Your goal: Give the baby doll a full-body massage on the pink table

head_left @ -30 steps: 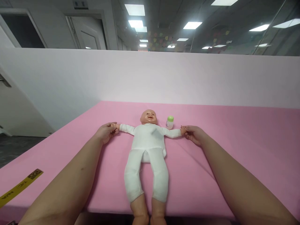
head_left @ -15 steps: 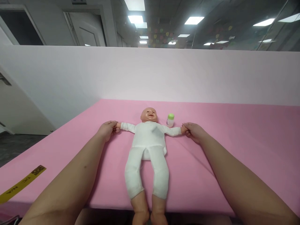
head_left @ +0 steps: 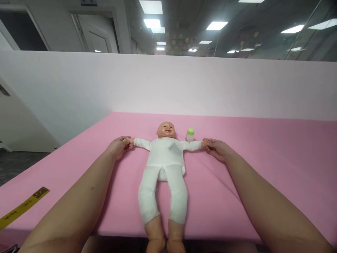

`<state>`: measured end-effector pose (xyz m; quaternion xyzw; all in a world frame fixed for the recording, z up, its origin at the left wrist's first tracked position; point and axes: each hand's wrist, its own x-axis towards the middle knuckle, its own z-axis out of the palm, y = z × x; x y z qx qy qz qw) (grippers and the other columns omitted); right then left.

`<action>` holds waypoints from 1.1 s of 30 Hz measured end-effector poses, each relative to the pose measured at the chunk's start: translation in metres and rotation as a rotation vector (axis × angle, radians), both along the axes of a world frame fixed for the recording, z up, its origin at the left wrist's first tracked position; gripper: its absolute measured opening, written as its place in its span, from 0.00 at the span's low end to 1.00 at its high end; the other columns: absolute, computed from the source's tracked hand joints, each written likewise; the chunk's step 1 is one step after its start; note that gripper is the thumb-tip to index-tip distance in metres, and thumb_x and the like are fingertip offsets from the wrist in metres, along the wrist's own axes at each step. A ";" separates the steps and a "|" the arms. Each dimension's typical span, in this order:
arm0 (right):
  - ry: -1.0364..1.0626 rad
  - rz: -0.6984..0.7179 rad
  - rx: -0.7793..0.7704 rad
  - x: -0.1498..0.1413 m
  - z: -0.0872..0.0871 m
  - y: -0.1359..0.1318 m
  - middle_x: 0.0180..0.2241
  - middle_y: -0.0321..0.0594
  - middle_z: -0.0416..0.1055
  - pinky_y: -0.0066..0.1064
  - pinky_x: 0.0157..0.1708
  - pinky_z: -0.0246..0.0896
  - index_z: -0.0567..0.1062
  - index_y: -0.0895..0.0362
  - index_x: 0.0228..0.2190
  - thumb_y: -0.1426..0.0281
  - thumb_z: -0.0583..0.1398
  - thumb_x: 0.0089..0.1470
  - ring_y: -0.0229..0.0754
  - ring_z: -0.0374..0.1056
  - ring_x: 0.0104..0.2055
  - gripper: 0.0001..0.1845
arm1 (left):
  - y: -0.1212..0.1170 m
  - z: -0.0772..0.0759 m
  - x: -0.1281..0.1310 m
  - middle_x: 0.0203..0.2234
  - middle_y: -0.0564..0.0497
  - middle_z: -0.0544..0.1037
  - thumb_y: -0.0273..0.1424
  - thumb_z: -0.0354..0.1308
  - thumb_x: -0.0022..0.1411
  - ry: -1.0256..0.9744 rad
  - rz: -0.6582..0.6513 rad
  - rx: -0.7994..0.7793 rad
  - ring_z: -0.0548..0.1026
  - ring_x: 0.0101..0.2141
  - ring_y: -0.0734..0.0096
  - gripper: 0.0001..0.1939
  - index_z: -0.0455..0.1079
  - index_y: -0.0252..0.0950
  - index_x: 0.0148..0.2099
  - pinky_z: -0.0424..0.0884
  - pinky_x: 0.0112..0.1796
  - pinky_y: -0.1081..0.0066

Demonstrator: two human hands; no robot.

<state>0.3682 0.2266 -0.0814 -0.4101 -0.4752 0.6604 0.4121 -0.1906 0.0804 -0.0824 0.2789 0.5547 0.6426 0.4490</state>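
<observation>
A baby doll (head_left: 165,154) with a white cloth body lies face up on the pink table, its arms spread to both sides. My left hand (head_left: 119,147) is closed around the doll's hand on the left of the view. On the other side, my right hand (head_left: 217,149) pinches the doll's other hand between thumb and fingers. Just behind the outstretched arm on the right stands a small bottle (head_left: 190,135) with a green cap, its base partly hidden by that arm. The doll's bare feet hang past the table's front edge.
The pink tabletop (head_left: 263,158) meets a white wall panel (head_left: 210,88) at the back, with glass above it. A yellow printed strip (head_left: 23,208) lies at the front left. Dark floor (head_left: 18,165) and a pale door (head_left: 23,123) show beyond the left edge.
The doll's arm on the right is raised slightly, now covering the bottle's base. Both hands keep their hold. The view has shifted a little.
</observation>
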 end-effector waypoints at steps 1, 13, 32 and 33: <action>0.001 0.008 0.004 0.000 0.000 0.000 0.47 0.48 0.75 0.30 0.33 0.76 0.80 0.54 0.45 0.76 0.70 0.50 0.42 0.72 0.38 0.19 | 0.000 -0.001 -0.001 0.37 0.39 0.79 0.19 0.68 0.56 0.005 -0.003 0.008 0.81 0.32 0.66 0.18 0.73 0.29 0.50 0.83 0.36 0.65; -0.084 0.091 0.056 -0.006 0.007 -0.011 0.26 0.35 0.69 0.25 0.21 0.55 0.74 0.56 0.32 0.64 0.77 0.44 0.33 0.61 0.24 0.20 | 0.001 -0.001 -0.002 0.30 0.44 0.77 0.32 0.72 0.57 0.074 -0.008 0.009 0.75 0.25 0.73 0.15 0.74 0.30 0.42 0.78 0.28 0.71; -0.008 0.168 -0.034 0.009 0.012 -0.009 0.48 0.46 0.76 0.29 0.43 0.76 0.80 0.54 0.46 0.73 0.72 0.52 0.43 0.73 0.44 0.18 | 0.003 -0.004 -0.006 0.38 0.40 0.80 0.20 0.67 0.54 0.045 -0.031 -0.027 0.81 0.32 0.67 0.19 0.73 0.29 0.49 0.83 0.38 0.65; -0.001 0.174 -0.023 0.010 0.012 -0.009 0.46 0.45 0.76 0.29 0.42 0.75 0.80 0.54 0.46 0.74 0.73 0.50 0.42 0.73 0.43 0.20 | 0.003 -0.004 -0.007 0.38 0.40 0.80 0.21 0.67 0.54 0.049 -0.041 -0.025 0.81 0.32 0.67 0.19 0.74 0.29 0.49 0.82 0.39 0.65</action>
